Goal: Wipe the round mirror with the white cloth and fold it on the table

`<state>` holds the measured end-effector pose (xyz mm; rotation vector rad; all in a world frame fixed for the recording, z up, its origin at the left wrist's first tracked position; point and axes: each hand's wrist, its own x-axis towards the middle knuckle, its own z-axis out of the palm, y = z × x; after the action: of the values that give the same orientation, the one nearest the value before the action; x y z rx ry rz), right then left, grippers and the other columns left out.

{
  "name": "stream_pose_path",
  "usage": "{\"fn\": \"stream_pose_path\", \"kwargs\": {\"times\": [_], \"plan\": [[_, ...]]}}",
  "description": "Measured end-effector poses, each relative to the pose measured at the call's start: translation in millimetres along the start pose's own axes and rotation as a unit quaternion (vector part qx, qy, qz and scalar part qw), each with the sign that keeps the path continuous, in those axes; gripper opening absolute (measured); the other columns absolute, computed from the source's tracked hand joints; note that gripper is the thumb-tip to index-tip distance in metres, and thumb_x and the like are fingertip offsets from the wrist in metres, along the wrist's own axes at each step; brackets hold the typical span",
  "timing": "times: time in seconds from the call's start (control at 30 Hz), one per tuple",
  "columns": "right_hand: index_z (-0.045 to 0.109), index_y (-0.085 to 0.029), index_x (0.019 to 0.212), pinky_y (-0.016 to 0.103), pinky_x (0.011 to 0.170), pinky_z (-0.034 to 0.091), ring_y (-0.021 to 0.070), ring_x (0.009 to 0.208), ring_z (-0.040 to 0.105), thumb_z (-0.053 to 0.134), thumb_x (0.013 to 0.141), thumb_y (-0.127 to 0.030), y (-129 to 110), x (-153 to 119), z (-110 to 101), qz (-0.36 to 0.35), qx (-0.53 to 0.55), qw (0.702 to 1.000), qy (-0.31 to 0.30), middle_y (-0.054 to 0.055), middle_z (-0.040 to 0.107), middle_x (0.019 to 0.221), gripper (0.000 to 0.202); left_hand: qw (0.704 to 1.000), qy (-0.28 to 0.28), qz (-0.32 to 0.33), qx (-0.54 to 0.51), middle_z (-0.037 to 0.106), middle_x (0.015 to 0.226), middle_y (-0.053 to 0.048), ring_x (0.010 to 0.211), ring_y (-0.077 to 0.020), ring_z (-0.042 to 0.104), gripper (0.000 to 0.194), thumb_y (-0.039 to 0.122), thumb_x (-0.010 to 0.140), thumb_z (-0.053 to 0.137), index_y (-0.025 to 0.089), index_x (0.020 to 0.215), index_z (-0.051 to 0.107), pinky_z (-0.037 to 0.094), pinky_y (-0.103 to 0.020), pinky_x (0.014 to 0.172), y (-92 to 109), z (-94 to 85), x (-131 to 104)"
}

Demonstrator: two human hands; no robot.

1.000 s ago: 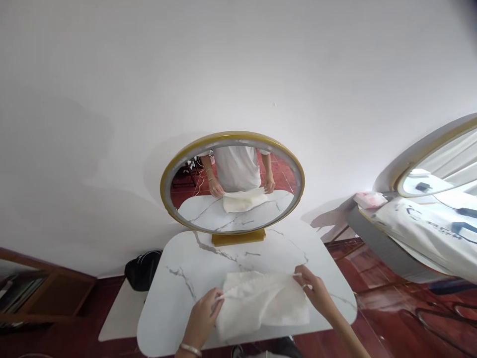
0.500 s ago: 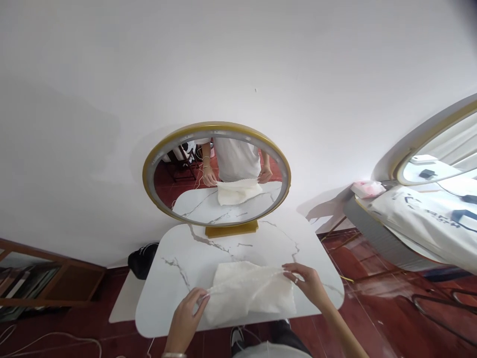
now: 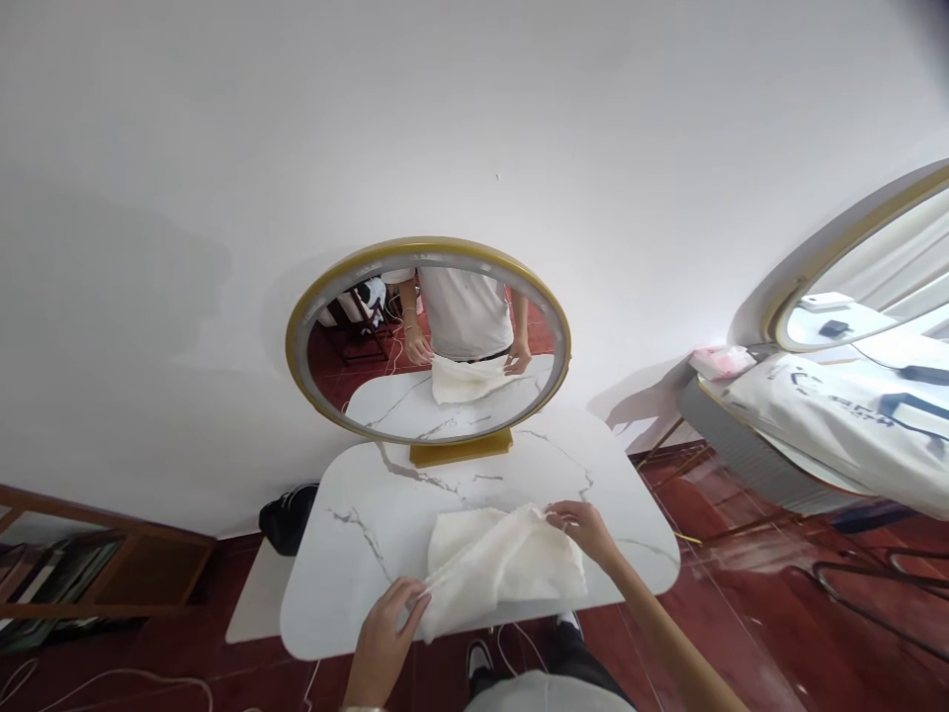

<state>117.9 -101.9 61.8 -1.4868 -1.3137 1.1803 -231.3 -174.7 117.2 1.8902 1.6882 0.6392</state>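
A cream-white cloth [image 3: 500,564] lies crumpled on the near part of a white marble-pattern table [image 3: 371,514]. My left hand [image 3: 389,623] pinches its near left corner at the table's front edge. Across the cloth, my right hand [image 3: 585,529] grips the far right corner, and the edge between the two hands is pulled up off the table. An oval gold-framed mirror [image 3: 428,336] stands at the back of the table and reflects my torso, both hands and the cloth.
A black bag [image 3: 286,516] sits on the floor left of the table, beside a low wooden shelf [image 3: 96,569]. To the right stands another table with a mirror [image 3: 852,297], a white printed bag [image 3: 837,425] and a pink packet [image 3: 719,361]. Cables lie on the red floor.
My right hand moved left and toward the table's middle with its corner, bunching the cloth. My left hand drew its corner nearer the front edge. The camera shifted slightly.
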Motion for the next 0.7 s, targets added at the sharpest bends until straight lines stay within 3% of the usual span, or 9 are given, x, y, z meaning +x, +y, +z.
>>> {"fn": "stream_pose_path", "kwargs": {"times": [0.17, 0.3, 0.47, 0.57, 0.7], "plan": [[0.074, -0.016, 0.076, 0.037, 0.073, 0.056, 0.0277, 0.081, 0.070, 0.069, 0.067, -0.069, -17.5, 0.3, -10.6, 0.021, 0.033, 0.999, 0.001, 0.011, 0.075, 0.082, 0.054, 1.000, 0.026, -0.002, -0.005, 0.067, 0.078, -0.003, 0.077, -0.0178, 0.066, 0.054, 0.067, 0.089, 0.039, 0.021, 0.074, 0.064, 0.053, -0.026, 0.073, -6.7, -10.0, 0.1], [0.075, -0.018, 0.080, 0.035, 0.080, 0.056, 0.0269, 0.088, 0.070, 0.075, 0.062, -0.066, -32.8, -4.4, -21.1, 0.012, 0.057, 0.998, -0.005, 0.012, 0.075, 0.093, 0.051, 0.999, 0.040, -0.009, -0.024, 0.071, 0.078, -0.005, 0.080, -0.0209, 0.069, 0.055, 0.068, 0.087, 0.043, 0.021, 0.069, 0.065, 0.055, -0.028, 0.074, -13.2, -16.9, 1.4], [0.075, -0.019, 0.078, 0.033, 0.076, 0.056, 0.0241, 0.084, 0.070, 0.077, 0.061, -0.062, -49.9, -7.0, -35.7, -0.003, 0.068, 0.998, 0.006, 0.010, 0.075, 0.090, 0.046, 0.999, -0.020, -0.001, -0.045, 0.076, 0.085, -0.006, 0.084, -0.0232, 0.071, 0.050, 0.065, 0.084, 0.051, 0.022, 0.072, 0.072, 0.057, -0.032, 0.081, -13.8, -34.5, 19.7], [0.074, -0.019, 0.076, 0.031, 0.070, 0.054, 0.0207, 0.076, 0.067, 0.076, 0.063, -0.062, -70.5, -0.1, -55.9, -0.036, 0.045, 0.998, 0.021, 0.008, 0.074, 0.082, 0.045, 0.998, -0.029, 0.026, -0.046, 0.077, 0.087, -0.006, 0.085, -0.0230, 0.072, 0.047, 0.064, 0.082, 0.055, 0.021, 0.075, 0.074, 0.058, -0.032, 0.080, 8.9, -57.6, 46.0], [0.072, -0.018, 0.071, 0.027, 0.062, 0.051, 0.0163, 0.069, 0.064, 0.080, 0.063, -0.055, -120.1, 8.2, -97.0, -0.119, 0.012, 0.989, 0.091, 0.005, 0.073, 0.077, 0.039, 0.988, 0.036, 0.148, -0.009, 0.077, 0.088, -0.004, 0.080, -0.0205, 0.072, 0.041, 0.059, 0.084, 0.057, 0.023, 0.074, 0.074, 0.059, -0.033, 0.078, 68.2, -98.9, 86.0]]}}
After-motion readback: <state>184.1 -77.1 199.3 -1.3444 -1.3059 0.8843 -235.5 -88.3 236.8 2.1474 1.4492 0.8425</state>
